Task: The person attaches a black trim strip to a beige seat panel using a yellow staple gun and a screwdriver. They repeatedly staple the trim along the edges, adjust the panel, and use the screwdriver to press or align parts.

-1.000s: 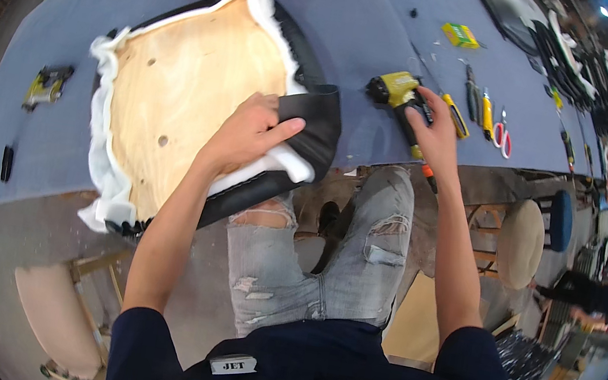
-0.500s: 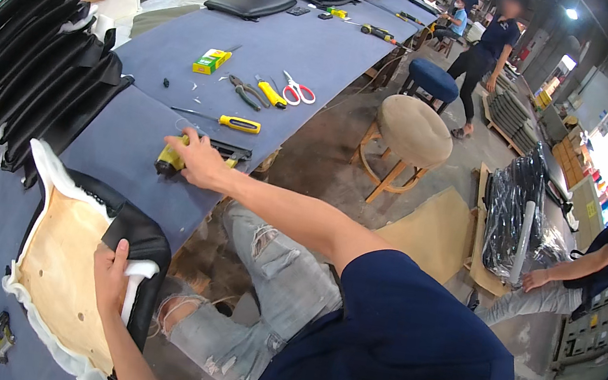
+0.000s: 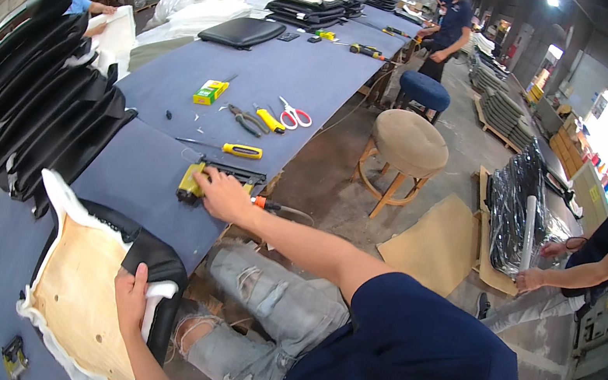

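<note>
Nearest us, our left hand (image 3: 132,296) presses down on the black cover (image 3: 152,262) folded over the rim of the wooden seat board (image 3: 79,298), fingers curled over the fold and the white foam (image 3: 56,192) beneath it; its grip is closed on that cover edge, pinning it to the board. The board lies flat on the blue worktop (image 3: 142,166), at its near edge, foam spilling out around it.

Further out, our right hand (image 3: 218,194) stretches across the worktop to the yellow staple gun (image 3: 199,178), lying on its side just beyond the seat. The fingers are spread over the tool's body, the grip loose and not yet wrapped about the handle.

We judge the step in hand to be fetching the gun while the cover is kept taut. The next move calls for a firm grip on the handle and carrying the tool back to the held fold without letting the left hand slacken.

Beyond lie a yellow-handled screwdriver (image 3: 235,150), pliers (image 3: 245,119) and scissors (image 3: 293,115).
</note>
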Demonstrator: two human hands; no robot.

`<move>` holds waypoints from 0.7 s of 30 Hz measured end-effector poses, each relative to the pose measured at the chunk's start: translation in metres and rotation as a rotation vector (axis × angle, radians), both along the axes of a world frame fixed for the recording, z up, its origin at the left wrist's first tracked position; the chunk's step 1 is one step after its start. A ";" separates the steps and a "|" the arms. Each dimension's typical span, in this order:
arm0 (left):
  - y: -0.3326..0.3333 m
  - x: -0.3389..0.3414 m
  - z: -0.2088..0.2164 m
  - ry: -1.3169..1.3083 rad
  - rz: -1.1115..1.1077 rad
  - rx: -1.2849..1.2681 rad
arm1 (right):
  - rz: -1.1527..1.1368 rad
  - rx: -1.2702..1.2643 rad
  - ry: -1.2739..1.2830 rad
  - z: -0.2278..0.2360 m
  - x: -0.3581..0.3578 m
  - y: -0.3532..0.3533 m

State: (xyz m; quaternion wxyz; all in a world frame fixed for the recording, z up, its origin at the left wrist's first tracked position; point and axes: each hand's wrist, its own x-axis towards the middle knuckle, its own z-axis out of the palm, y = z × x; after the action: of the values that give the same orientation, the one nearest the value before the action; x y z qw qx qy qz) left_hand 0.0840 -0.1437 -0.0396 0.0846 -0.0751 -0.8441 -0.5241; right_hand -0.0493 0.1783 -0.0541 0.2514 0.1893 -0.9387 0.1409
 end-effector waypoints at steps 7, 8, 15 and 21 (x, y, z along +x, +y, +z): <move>-0.004 -0.007 -0.016 0.028 0.029 0.023 | -0.045 -0.022 -0.007 0.010 0.011 -0.005; -0.003 -0.003 -0.012 -0.008 0.049 0.036 | -0.038 -0.028 0.003 0.007 0.011 -0.008; 0.013 0.006 0.011 -0.109 0.075 0.036 | -0.031 -0.046 -0.016 0.012 0.015 0.000; 0.004 0.012 0.025 -0.257 0.100 0.007 | 0.214 -0.420 -0.576 0.103 0.001 0.034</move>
State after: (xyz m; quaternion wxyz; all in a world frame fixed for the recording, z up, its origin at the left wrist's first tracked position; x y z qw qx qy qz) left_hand 0.0965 -0.1395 -0.0150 0.0021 0.0352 -0.8489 -0.5274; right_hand -0.0479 0.2119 0.0489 -0.0056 0.1830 -0.8965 0.4034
